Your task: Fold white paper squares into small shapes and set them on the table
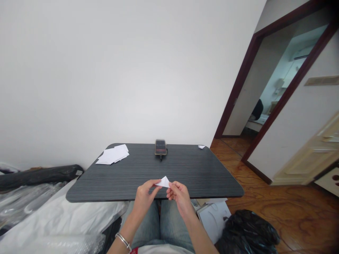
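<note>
Between my two hands is a small piece of white folded paper (164, 182), triangular in outline with its peak pointing away from me. My left hand (146, 192) pinches its left corner between thumb and fingers. At the right corner, my right hand (179, 195) grips the paper with thumb and forefinger, the other fingers curled. Both hands are just over the near edge of the dark table (137, 173). Fingers hide the paper's two side corners.
White paper sheets (113, 154) lie in a loose pile at the table's back left. A phone-like device (160, 146) stands at the back middle. Another small white folded paper (201, 146) lies at the back right corner. A black plastic bag (247, 231) is on the floor.
</note>
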`<state>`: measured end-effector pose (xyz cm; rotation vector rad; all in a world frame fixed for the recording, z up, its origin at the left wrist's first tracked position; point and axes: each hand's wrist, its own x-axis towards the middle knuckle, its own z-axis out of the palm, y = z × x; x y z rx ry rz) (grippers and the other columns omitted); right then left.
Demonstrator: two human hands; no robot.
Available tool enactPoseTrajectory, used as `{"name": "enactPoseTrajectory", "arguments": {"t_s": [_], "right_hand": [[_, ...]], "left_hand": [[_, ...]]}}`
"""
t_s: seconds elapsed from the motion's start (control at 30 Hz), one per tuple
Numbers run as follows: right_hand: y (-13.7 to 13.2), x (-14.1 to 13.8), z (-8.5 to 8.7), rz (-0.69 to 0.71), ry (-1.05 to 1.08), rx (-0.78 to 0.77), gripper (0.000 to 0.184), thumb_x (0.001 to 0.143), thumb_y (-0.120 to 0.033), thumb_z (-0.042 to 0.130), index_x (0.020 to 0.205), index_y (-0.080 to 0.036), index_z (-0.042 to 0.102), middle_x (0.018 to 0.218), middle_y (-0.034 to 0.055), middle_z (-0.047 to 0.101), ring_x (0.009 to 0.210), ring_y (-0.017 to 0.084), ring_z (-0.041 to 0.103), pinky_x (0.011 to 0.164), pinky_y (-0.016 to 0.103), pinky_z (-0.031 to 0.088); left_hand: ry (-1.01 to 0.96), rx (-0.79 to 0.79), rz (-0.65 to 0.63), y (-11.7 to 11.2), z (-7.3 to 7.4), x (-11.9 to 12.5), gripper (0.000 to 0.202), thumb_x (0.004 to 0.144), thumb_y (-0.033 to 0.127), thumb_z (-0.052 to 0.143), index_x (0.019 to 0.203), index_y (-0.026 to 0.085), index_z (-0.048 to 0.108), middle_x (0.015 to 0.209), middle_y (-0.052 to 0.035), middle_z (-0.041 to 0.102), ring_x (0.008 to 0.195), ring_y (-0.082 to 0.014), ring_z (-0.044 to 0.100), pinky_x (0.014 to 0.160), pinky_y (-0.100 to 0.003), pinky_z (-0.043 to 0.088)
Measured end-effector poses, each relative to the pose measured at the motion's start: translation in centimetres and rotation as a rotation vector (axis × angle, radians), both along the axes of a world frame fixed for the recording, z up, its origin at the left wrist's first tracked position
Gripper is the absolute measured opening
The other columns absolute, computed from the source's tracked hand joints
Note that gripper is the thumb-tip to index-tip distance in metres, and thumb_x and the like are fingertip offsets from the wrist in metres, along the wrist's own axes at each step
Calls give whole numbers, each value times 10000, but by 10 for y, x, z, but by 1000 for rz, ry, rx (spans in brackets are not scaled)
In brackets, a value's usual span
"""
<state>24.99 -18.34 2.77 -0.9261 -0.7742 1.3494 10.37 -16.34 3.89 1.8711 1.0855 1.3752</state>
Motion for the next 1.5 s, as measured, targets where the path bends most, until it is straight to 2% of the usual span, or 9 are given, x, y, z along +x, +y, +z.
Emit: {"name": "enactPoseTrajectory", "arguments": {"t_s": [0.17,0.37,0.5,0.67,0.93,1.1,1.23,1.33,1.5], "right_hand": [[0,1,-1,-9,6,9,286,656,-365,657,565,-122,536,500,5,595,387,65,526,363,136,401],[3,-1,-4,-112,-81,73,268,628,-372,674,691,-116,624,549,31,642,445,109,582,401,174,449],[4,-1,-7,-204,-201,140,302,644,-369,656,797,-109,659,614,68,677,534,165,629,466,235,501],[0,-2,-9,-217,-354,206,270,693,-314,620,870,-113,657,698,82,693,620,203,649,566,297,532],[-2,-2,-16,-321,-697,375,253,759,-288,541,952,-164,647,768,75,699,650,206,655,615,290,535],[-4,-3,-15,-381,-858,440,261,789,-273,492,980,-170,639,828,87,695,665,202,654,615,276,526],[-7,-4,-12,-375,-875,440,241,805,-252,469,951,-166,639,785,76,695,652,190,650,611,266,519],[-8,-5,-12,-386,-824,423,211,800,-266,482,883,-166,649,725,60,692,622,184,647,599,258,518],[-10,-9,-13,-430,-758,383,184,780,-289,519,786,-164,654,678,48,687,602,183,640,584,254,514]], "left_hand": [[3,-2,1,0,-4,2,194,693,228,609,873,218,680,855,-52,694,742,-203,632,711,-294,478],[-100,-138,12,2,-5,6,211,699,250,597,879,173,677,847,-56,701,748,-199,642,700,-285,506],[-119,-152,47,2,-3,7,211,683,245,607,864,166,681,856,-56,700,756,-201,643,716,-286,507],[-153,-176,61,0,-2,7,213,661,218,623,860,169,681,839,-54,702,723,-200,647,716,-294,508],[-307,-256,46,1,-4,12,232,651,215,621,864,143,680,825,-70,704,749,-213,641,705,-296,503],[-361,-261,53,0,-9,15,235,688,226,587,892,144,671,861,-76,692,758,-205,632,706,-304,502],[-325,-151,51,-3,-11,15,178,709,213,567,834,159,681,894,-76,668,836,-203,606,726,-294,492],[-274,-88,105,-5,-9,15,141,699,196,576,781,163,686,818,-63,669,790,-191,609,702,-277,487],[-271,-124,163,-9,-5,16,126,683,200,587,754,155,681,754,-53,686,715,-188,628,657,-270,495]]}}
